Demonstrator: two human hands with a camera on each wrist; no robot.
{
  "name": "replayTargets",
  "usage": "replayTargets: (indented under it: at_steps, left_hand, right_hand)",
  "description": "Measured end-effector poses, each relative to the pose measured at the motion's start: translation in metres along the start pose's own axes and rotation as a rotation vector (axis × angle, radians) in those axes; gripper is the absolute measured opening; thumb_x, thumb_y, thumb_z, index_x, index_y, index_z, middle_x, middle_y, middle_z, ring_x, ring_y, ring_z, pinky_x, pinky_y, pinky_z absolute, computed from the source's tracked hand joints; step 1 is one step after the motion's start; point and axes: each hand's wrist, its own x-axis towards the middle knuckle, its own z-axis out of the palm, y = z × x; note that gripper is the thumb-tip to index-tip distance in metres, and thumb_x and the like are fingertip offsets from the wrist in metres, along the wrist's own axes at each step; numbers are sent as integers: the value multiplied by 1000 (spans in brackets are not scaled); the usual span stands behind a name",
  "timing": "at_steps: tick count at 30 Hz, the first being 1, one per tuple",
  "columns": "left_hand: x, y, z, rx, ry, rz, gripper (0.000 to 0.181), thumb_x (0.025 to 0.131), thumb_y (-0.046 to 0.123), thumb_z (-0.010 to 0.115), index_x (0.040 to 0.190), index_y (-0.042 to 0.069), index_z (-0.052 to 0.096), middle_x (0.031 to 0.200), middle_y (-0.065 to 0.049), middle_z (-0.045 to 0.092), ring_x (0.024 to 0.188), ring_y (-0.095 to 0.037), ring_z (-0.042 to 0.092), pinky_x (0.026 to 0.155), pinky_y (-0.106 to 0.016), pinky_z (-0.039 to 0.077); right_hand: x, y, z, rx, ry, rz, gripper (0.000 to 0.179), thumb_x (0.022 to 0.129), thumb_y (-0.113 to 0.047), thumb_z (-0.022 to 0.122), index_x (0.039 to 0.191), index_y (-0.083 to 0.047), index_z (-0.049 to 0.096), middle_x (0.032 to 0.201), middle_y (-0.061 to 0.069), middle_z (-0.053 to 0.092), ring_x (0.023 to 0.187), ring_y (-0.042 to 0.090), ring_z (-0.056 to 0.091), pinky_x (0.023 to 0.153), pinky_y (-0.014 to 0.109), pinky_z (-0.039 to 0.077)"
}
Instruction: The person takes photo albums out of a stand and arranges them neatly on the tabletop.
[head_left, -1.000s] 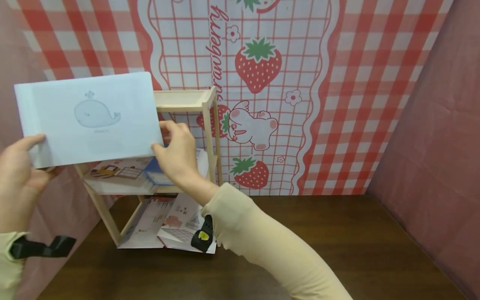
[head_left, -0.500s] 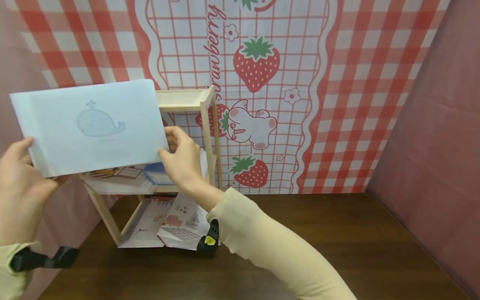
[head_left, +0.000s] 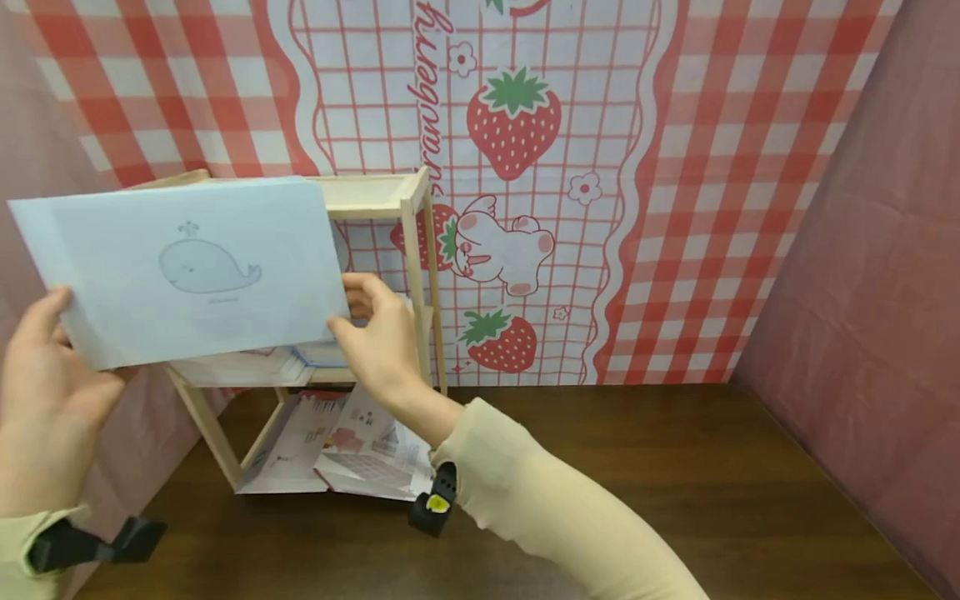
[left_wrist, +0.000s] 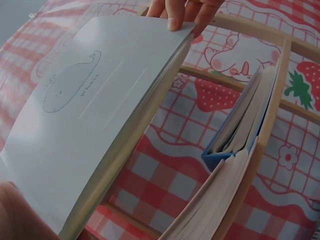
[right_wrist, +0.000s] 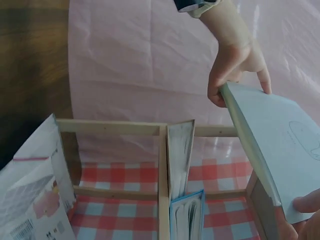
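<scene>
A pale blue notebook [head_left: 225, 325] with a small whale drawing on its cover is held up in front of a wooden shelf rack [head_left: 411, 275]. My left hand [head_left: 56, 400] grips its lower left side, thumb on the cover. At its lower right edge, my right hand [head_left: 382, 337] pinches it between thumb and fingers. The left wrist view shows the notebook's page edges and the word "whale" under the drawing. On the middle shelf behind, a blue book [left_wrist: 215, 159] and a white book [left_wrist: 215, 195] lie, partly hidden by the notebook in the head view.
White books with pictures [head_left: 375, 454] lie on the rack's bottom level. The rack's top board [head_left: 367, 192] shows behind the notebook. A dark wooden table [head_left: 637, 475] stretches to the right. Behind hangs a strawberry-print cloth [head_left: 517, 125], with a pink cloth [head_left: 840, 275] at the right side.
Both hands have lowered the notebook and shifted it slightly right, uncovering more of the rack's top and covering more of the middle-shelf books. Both grips stay the same.
</scene>
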Motion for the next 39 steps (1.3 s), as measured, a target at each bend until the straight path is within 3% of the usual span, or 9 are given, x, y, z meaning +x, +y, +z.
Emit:
replayTargets:
  at_steps: [8,12,16,18,23,29,35,39]
  left_hand:
    - [-9,-8,1,-86,3,28,28,84,14,49,111,15,45,111,0,42,105,-13,34,91,-29,7]
    - [-14,-11,-4,-109,-25,7,28,85,13,47,112,16,43,113,1,41,106,-14,33,92,-29,7]
    - [-20,-15,-6,-104,-29,-2,27,86,13,45,112,18,41,114,2,39,107,-14,31,94,-29,1]
    - [-24,-17,-4,-107,-38,0,28,86,12,45,113,18,41,115,2,38,108,-14,31,94,-30,2]
    - [-31,-24,0,-157,-74,-6,28,87,10,42,115,15,43,116,0,41,108,-16,35,90,-33,17]
    - [-34,-26,-1,-148,-95,-23,30,88,12,41,117,17,43,118,0,40,109,-17,34,88,-37,16]
    - [-37,-31,-3,-210,-158,-133,27,89,14,38,115,15,44,117,-2,44,108,-20,38,83,-41,27]
    - [-39,-37,1,-204,-209,-174,29,90,15,36,118,15,45,119,-3,46,109,-21,39,86,-40,22]
  right_hand:
    - [-6,4,-6,76,10,38,32,73,-4,64,104,-9,58,90,-2,60,78,3,55,67,16,46]
    - [-11,9,-7,137,9,94,29,73,-3,63,101,-6,59,88,0,60,76,5,55,66,18,46]
    - [-17,14,-8,113,12,171,27,73,-8,64,100,-12,61,88,-6,60,77,3,55,67,19,45]
    - [-20,8,-13,119,15,192,27,74,-6,64,101,-10,61,90,-3,61,80,7,56,68,19,45]
    - [-23,7,-18,174,25,173,29,73,0,63,101,-2,59,92,7,61,81,14,57,68,20,46]
    - [-24,20,-17,160,5,147,29,74,-4,63,103,-7,58,93,4,61,83,10,57,72,21,46]
    - [-31,19,-27,173,1,128,30,74,-4,63,103,-6,58,95,5,60,85,12,57,72,21,46]
    - [-34,19,-34,181,20,102,29,73,-2,64,101,-4,58,93,9,60,83,14,58,71,22,47]
